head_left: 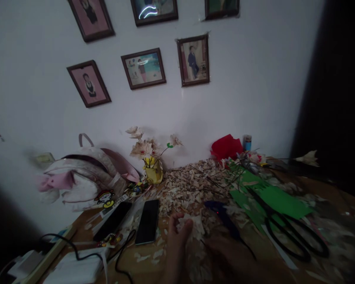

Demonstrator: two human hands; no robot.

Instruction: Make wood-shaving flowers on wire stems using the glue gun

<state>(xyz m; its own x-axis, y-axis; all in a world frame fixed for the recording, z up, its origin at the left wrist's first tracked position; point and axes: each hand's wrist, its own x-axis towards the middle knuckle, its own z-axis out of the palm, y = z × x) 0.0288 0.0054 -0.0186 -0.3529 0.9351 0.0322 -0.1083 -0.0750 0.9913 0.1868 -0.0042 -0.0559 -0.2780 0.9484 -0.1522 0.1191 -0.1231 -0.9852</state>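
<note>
Near the bottom middle, my left hand [177, 240] has its fingers closed around a pale, papery flower [195, 227]. My right hand [225, 250] is dark and smeared by motion just to the right, close to the lower edge of the flower; its fingers cannot be made out clearly. A thin dark tip shows between the right hand and the flower. Beyond the right hand lies a dark blue glue gun [225, 219] with a small red light. A large heap of dry pale petals [189, 185] spreads behind both hands.
Black-handled scissors [286, 232] rest on green paper [279, 197] at right. Left of my hands are a phone [148, 221], a second dark phone [113, 221], cables and a white box [77, 266]. A yellow flower pot [154, 173] and a backpack [88, 173] stand by the wall.
</note>
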